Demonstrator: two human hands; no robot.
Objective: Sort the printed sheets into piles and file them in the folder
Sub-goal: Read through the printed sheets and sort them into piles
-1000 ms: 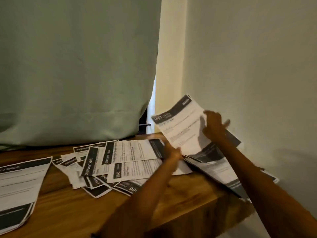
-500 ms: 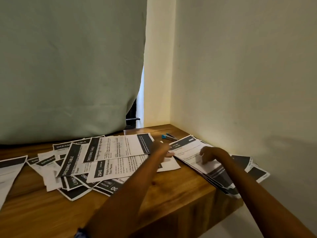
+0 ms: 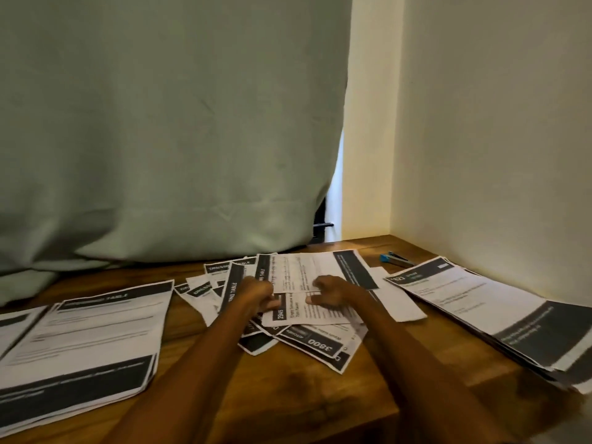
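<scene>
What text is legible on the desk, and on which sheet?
"2945": dark block of the sheet under both hands.
"3800", upside down: dark band of a lower sheet in the middle heap.
"...ING TABLE": sideways band by the left hand, start hidden.
Left pile and right pile headings, all body print: too blurred.

Left hand [image 3: 256,294]: bare, no ring or glove visible.
Right hand [image 3: 333,291]: bare, likewise unadorned.
Forearms: both uncovered; no sleeve or watch visible.
</scene>
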